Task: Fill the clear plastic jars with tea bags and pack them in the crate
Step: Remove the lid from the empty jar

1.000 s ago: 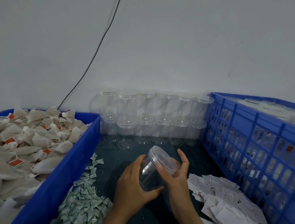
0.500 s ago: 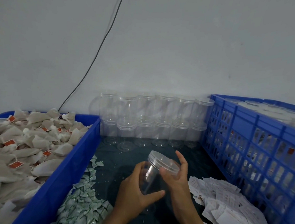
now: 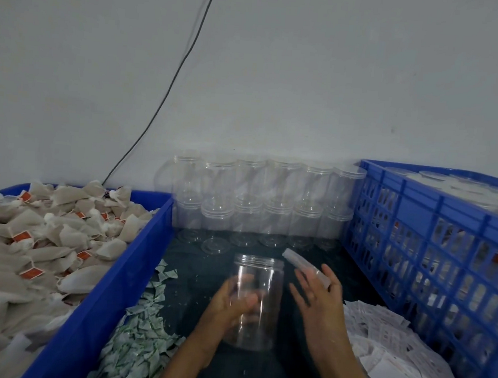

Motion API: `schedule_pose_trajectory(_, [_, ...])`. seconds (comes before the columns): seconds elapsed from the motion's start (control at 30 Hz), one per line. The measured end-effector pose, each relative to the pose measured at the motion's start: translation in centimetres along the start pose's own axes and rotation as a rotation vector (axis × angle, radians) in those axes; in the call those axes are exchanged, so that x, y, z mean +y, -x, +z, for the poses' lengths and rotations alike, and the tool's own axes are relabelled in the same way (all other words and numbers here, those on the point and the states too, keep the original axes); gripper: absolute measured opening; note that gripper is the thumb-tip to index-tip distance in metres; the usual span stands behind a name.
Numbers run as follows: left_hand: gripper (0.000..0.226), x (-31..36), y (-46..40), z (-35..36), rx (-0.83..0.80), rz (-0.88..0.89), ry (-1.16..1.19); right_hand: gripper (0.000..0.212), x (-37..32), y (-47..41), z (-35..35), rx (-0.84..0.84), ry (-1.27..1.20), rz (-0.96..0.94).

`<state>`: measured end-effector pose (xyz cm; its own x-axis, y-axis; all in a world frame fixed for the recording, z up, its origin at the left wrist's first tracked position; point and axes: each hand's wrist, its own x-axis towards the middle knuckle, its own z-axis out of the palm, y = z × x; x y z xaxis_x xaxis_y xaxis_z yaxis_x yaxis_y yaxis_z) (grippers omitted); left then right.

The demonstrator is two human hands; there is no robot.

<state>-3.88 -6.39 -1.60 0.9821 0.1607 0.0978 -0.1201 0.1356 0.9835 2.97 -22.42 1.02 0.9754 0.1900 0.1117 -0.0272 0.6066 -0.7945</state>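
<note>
My left hand grips an empty clear plastic jar, upright on the dark mat with its mouth uncovered. To its right, my right hand holds the jar's clear lid, tilted and lifted off to the right of the jar. A blue bin at the left is heaped with tea bags bearing red tags. The blue slatted crate at the right holds several lidded jars.
Two stacked rows of empty lidded jars stand against the back wall. Green-white sachets lie piled at the front left of the mat, and white paper slips at the front right. A black cable runs down the wall.
The lid came off the jar: my right hand lifted it away to the right. My left hand brought the jar upright onto the mat.
</note>
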Motion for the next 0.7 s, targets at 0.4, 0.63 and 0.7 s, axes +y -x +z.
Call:
schedule_pose_trajectory(0.4, [0.086,-1.1,-0.4,-0.4,0.29,0.187,-0.213,0.078,2.1,-0.7,-1.7,0.159,1.334,-0.603])
schedule_pose_trajectory(0.63, [0.09,-1.3,-0.4,-0.6,0.232,0.196,-0.28,0.088,2.4,-0.3,-2.0,-0.022,1.502,-0.452])
schedule_pose_trajectory(0.7, [0.101,-1.0,0.1,-0.4,0.221,0.201,-0.232,0.092,2.2,-0.1,-2.0,-0.048,1.54,-0.352])
